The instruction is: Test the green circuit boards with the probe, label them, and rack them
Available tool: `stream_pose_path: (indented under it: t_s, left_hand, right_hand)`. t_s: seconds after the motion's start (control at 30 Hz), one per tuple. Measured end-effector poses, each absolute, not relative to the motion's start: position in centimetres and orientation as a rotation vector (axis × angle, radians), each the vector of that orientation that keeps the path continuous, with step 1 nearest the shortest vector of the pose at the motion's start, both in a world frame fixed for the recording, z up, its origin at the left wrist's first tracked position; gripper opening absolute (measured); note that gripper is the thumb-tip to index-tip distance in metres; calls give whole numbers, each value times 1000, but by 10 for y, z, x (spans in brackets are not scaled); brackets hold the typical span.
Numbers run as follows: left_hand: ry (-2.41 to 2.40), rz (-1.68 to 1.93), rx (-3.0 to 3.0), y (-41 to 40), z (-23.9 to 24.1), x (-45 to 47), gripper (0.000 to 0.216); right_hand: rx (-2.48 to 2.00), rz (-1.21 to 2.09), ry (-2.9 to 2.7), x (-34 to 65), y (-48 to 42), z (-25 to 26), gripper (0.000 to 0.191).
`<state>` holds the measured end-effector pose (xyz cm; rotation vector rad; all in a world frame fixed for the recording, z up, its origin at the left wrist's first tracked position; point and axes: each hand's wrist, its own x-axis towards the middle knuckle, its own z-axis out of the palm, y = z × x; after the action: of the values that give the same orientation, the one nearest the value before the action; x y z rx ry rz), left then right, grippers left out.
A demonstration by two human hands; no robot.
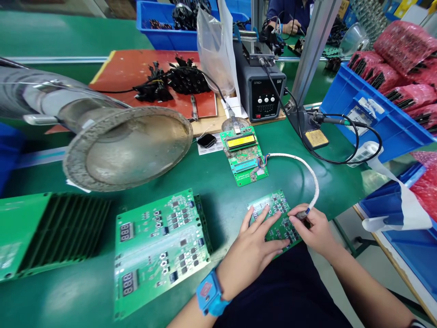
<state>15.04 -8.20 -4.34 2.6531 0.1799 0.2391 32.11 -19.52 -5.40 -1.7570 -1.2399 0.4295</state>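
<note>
A green circuit board point(275, 200) lies at the table's front edge, partly covered by my hands. My left hand point(254, 248) rests on it with fingers spread, a blue wrist strap point(212, 291) round the wrist. At the board's right side, my right hand point(317, 230) pinches the dark connector end point(302, 214) of a white-sleeved cable point(314, 175). Its tip meets or nearly meets the board; the exact contact is hidden. The cable runs to a green programmer board point(245, 155) with a yellow display point(241, 141) and a teal socket point(245, 166).
Stacked circuit boards point(160, 246) stand left, beside more boards in a row point(64, 232). A fume extraction hood point(129, 150) hangs above. Behind are a soldering station point(262, 86), an iron in its stand point(316, 132) and a metal post point(309, 54). A blue bin point(372, 114) stands right; a co-worker's hand point(292, 27) shows beyond.
</note>
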Motion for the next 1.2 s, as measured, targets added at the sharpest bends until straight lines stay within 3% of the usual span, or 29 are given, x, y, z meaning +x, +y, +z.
stream_pose_path:
  t_s: [1.2]
  left_hand:
    - [183, 202, 2684, -82, -42, 149, 32]
  right_hand:
    - [-1693, 441, -1226, 323, -197, -54, 10]
